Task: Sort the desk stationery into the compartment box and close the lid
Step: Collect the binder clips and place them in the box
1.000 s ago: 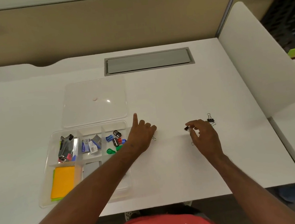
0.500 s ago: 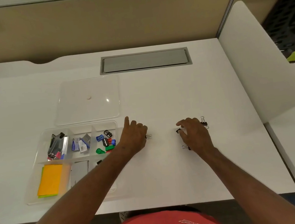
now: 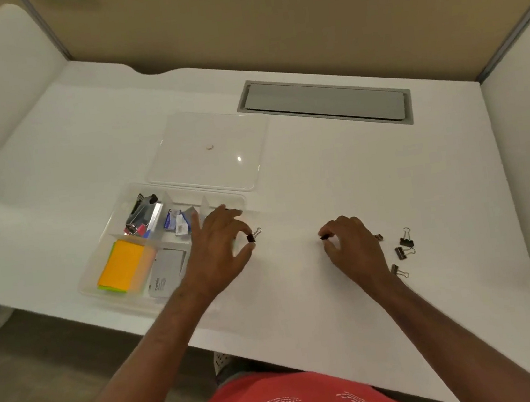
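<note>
Head view shows the left hand (image 3: 216,253) pinching a small black binder clip (image 3: 252,236) in its fingers just right of the compartment box (image 3: 106,280), the right hand (image 3: 350,243) nipping another (image 3: 324,236) on the desk (image 3: 353,173); both look light, stiff, best gripped across the body.

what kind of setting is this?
Most likely an office cubicle or shared study carrel: a white desk fenced by tan partition panels, with a grey cable-access hatch set into the desktop.

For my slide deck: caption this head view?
Both hands pinch binder clips beside the open compartment box.
</note>
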`<control>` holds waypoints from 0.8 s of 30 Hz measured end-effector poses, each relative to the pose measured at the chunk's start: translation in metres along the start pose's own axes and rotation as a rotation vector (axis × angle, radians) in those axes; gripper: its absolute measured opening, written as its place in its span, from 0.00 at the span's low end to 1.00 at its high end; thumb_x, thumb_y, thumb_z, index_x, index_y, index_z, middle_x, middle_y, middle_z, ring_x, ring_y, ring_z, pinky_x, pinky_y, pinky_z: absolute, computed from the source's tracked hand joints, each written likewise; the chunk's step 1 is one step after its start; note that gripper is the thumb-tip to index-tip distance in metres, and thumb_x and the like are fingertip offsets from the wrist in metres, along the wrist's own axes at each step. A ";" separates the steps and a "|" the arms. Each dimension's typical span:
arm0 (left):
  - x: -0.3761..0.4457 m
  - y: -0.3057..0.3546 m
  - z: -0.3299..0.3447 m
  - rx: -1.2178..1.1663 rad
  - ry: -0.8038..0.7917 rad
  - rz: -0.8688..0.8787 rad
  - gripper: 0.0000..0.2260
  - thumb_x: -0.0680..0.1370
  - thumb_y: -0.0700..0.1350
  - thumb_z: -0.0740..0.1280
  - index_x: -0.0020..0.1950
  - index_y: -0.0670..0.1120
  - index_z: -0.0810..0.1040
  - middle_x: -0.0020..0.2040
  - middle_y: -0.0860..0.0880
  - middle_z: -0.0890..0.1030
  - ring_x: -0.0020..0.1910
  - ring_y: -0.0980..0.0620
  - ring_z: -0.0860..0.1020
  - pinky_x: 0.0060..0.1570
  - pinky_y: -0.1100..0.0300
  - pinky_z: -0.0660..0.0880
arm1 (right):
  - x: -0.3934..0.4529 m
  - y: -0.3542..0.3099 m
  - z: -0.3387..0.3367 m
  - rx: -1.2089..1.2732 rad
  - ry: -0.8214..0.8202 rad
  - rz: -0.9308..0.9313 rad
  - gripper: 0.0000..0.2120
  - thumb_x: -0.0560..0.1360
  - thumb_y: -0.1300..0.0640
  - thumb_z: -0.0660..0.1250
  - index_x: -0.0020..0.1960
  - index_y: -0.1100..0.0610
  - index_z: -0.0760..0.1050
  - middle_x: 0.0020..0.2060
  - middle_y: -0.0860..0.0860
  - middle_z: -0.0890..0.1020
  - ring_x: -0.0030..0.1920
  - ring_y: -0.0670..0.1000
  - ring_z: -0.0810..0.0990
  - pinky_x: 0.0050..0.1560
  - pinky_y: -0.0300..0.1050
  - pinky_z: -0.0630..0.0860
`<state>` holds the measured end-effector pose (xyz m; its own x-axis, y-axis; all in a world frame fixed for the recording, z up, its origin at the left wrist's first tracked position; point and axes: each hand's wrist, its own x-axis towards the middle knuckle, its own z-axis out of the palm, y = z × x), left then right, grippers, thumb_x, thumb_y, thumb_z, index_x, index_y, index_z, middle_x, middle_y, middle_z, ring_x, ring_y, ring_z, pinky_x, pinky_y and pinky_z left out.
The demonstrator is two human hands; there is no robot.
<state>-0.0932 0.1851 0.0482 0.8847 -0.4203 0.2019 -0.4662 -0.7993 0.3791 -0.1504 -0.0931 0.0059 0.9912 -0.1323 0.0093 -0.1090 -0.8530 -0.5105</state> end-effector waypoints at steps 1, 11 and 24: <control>-0.008 -0.007 -0.005 -0.001 0.020 -0.017 0.10 0.73 0.48 0.75 0.52 0.49 0.81 0.65 0.49 0.78 0.73 0.46 0.69 0.74 0.34 0.50 | 0.003 -0.010 -0.001 0.034 0.006 -0.038 0.07 0.73 0.57 0.70 0.49 0.47 0.79 0.44 0.42 0.79 0.49 0.47 0.74 0.43 0.41 0.72; -0.067 -0.053 -0.021 0.092 -0.041 -0.286 0.12 0.71 0.51 0.77 0.51 0.52 0.80 0.68 0.48 0.76 0.75 0.44 0.66 0.73 0.34 0.54 | 0.018 -0.124 0.009 0.311 -0.054 -0.382 0.07 0.75 0.54 0.71 0.53 0.47 0.79 0.46 0.40 0.80 0.48 0.41 0.73 0.48 0.33 0.70; -0.038 -0.079 -0.016 -0.146 0.037 -0.158 0.20 0.74 0.51 0.72 0.65 0.52 0.76 0.69 0.50 0.74 0.76 0.50 0.63 0.76 0.45 0.56 | 0.016 -0.143 0.029 0.223 -0.116 -0.367 0.11 0.77 0.53 0.68 0.59 0.47 0.79 0.53 0.42 0.80 0.54 0.45 0.74 0.52 0.41 0.75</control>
<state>-0.0899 0.2713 0.0247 0.9473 -0.2763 0.1619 -0.3195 -0.7822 0.5349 -0.1164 0.0418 0.0541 0.9644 0.2273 0.1348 0.2582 -0.7014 -0.6643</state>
